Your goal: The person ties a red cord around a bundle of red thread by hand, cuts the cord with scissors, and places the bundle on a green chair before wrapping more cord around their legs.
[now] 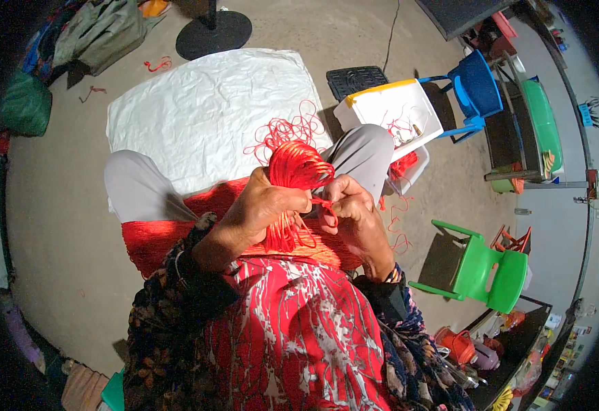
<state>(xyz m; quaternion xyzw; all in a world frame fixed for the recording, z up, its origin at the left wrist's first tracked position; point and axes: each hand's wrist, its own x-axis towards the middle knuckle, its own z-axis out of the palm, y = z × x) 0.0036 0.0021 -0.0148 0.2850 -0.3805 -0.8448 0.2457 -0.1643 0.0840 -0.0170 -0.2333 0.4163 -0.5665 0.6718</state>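
A looped bundle of shiny red cord stands up above my lap, with my left hand closed round its middle. The bundle's lower loops hang below that fist. My right hand pinches a short red strand at the bundle's right side, close to my left thumb. More red cord is spread across my lap in a thick layer. Thin loose red string lies in tangled loops just beyond the bundle, on the white sheet.
A white box holding tangled thread stands right of my knee, before a blue chair. To the right is a green chair. A round black base sits past the sheet. Cloth lies at far left.
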